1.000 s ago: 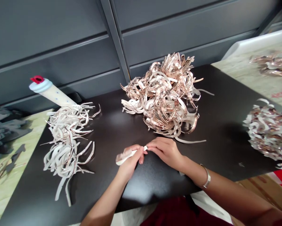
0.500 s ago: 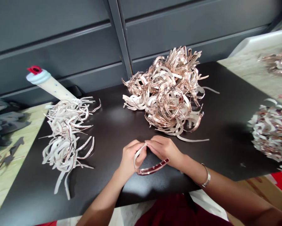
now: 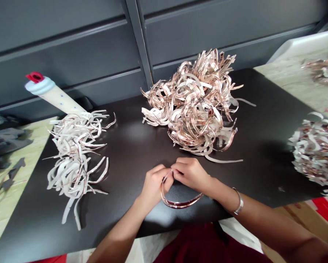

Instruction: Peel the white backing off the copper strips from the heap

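Observation:
Near the front middle of the black table, my left hand (image 3: 156, 184) and my right hand (image 3: 190, 174) meet fingertip to fingertip. Both are closed in a pinch on one end of a narrow strip (image 3: 180, 205), shiny rose-gold on one face and whitish on the other. The strip hangs toward me in a curved loop below the hands, and its far end passes under my right wrist. Just beyond my hands rises a large tangled pile of rose-gold strips (image 3: 196, 106). To the left lies a looser pile of mostly white-faced strips (image 3: 76, 153).
A white bottle-like container (image 3: 60, 96) with a light blue top and red piece stands behind the left pile. More strips (image 3: 314, 153) are heaped at the right edge of the black table (image 3: 131, 146). Grey panels (image 3: 92, 47) close off the back. Dark grey scraps (image 3: 7, 138) lie far left.
The strip's loop has swung lower and to the right, its free end now by my right wrist. My fingertips have drawn closer together. The view has shifted slightly.

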The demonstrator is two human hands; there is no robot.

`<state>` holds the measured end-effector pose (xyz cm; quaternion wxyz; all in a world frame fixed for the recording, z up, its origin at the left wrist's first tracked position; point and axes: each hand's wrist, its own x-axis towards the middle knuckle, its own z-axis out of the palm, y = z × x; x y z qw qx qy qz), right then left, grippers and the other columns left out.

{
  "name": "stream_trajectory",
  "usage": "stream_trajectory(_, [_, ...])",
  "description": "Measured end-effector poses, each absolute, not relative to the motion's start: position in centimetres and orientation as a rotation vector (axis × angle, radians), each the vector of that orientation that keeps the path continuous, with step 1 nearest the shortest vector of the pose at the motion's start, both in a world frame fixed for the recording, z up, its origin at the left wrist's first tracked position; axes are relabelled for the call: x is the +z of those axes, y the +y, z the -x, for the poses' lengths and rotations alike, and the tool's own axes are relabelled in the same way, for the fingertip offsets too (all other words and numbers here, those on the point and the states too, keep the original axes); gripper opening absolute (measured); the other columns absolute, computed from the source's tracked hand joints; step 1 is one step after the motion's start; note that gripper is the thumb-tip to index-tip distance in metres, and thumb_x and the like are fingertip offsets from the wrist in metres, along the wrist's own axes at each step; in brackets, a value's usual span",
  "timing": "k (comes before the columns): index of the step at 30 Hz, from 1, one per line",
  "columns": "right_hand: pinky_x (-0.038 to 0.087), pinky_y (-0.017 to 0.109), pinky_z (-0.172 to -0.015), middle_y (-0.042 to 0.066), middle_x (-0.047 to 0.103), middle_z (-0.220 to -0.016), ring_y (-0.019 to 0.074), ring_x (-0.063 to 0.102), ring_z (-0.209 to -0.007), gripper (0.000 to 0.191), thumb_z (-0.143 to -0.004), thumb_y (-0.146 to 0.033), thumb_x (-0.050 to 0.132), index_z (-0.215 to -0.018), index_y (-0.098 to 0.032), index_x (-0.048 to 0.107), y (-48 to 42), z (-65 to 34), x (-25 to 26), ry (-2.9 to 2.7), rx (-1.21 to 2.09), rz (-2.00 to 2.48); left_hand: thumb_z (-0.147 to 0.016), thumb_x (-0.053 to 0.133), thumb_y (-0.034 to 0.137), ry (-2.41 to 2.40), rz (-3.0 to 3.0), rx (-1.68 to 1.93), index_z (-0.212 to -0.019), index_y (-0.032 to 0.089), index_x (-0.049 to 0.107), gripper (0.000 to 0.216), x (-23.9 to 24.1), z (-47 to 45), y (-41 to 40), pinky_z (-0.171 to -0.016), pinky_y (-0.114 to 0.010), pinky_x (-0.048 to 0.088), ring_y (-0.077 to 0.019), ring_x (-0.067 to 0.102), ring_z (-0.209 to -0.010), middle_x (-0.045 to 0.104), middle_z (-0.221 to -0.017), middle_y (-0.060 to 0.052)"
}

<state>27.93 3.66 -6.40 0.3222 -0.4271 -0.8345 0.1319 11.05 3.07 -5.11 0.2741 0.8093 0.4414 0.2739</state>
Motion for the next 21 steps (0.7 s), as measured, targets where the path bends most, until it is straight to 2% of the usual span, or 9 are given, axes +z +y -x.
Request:
stream_trajectory(4, [0.034,0.02,-0.055,0.001,0.055,-0.062,0.01,0.05,-0.056,0.026,-0.09,-0.014,0.045,-0.074,-0.013,0.066,4.02,-28.27,-6.42,-2.153,0.514,1.072,-0.087,0.049,0.02,1.24,-2.091,0.843,-0.061,0.015,0.063,0.03,-4.78,-11.01,3.37,-0.05,-0.02,0.033,-0.0081,0.046,-0.051,0.05,-0.056,0.001])
stream_trajectory(8, [0.036,0.022,-0.057,0.004,0.057,-0.066,0.0118,0.052,-0.059,0.028,-0.093,-0.017,0.043,-0.078,-0.013,0.066,4.08,-28.44,-6.32,-2.261,0.483,1.042,-0.088,0.048,0.019,1.219,-2.113,0.821,-0.063,0.014,0.063,0.03,-4.91,-10.83,3.38,-0.051,-0.02,0.034,-0.0083,0.047,-0.052,0.05,-0.057,0.0])
stream_trajectory(21, [0.025,0.024,-0.052,-0.002,0.046,-0.053,0.009,0.039,-0.05,0.026,-0.078,-0.007,0.051,-0.053,-0.015,0.056,3.36,-27.84,-6.56,-2.246,0.375,1.211,-0.089,0.045,0.02,1.186,-2.176,0.703,-0.065,0.014,0.065,0.032,-5.1,-11.12,2.82,-0.053,-0.021,0.036,-0.0092,0.047,-0.053,0.051,-0.06,-0.001])
